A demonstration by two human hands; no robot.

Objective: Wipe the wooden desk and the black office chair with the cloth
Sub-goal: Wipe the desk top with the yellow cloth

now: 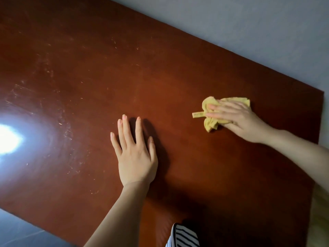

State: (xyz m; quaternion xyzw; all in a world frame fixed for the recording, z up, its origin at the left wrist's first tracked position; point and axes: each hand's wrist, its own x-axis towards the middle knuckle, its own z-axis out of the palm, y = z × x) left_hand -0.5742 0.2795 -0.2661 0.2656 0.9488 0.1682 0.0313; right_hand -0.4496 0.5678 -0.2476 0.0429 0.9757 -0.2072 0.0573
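A reddish-brown wooden desk fills most of the view. A crumpled yellow cloth lies on it near the right end. My right hand presses down on the cloth with straight fingers laid across it. My left hand rests flat on the desk's middle, fingers spread and holding nothing. The black office chair is not in view.
A grey wall runs along the desk's far edge. A bright light glare reflects off the desk at the left, with scuff marks around it. Grey floor shows at bottom left, and striped clothing at the bottom.
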